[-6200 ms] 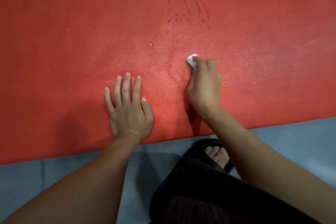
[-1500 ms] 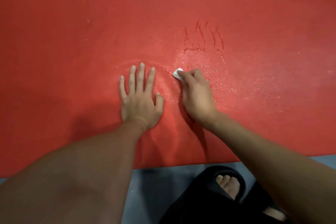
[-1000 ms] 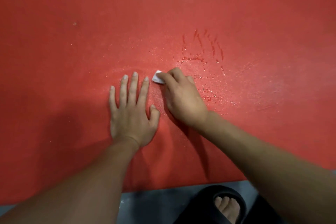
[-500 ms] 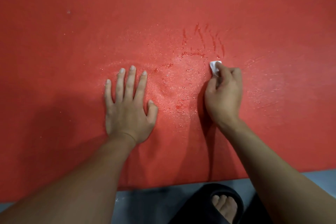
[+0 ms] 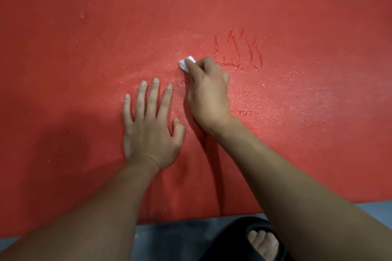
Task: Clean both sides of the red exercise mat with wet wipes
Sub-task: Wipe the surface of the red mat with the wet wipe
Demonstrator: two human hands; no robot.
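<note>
The red exercise mat (image 5: 84,48) fills most of the view and lies flat on a grey floor. My left hand (image 5: 149,127) rests flat on it with fingers straight and spread. Just to its right, my right hand (image 5: 209,95) grips a small folded white wet wipe (image 5: 186,63) and presses it onto the mat. Only the wipe's far tip shows past my fingers. Wet streaks (image 5: 239,51) and a damp sheen mark the mat to the right of the wipe.
The mat's near edge runs along the bottom, with grey floor (image 5: 174,237) below it. My foot in a black slipper (image 5: 261,241) sits on the floor at the bottom right, close to the mat's edge.
My right hand has swept the wipe leftward, from beside the wet streaks to just above my left hand's fingertips. My left hand stays flat in the same place.
</note>
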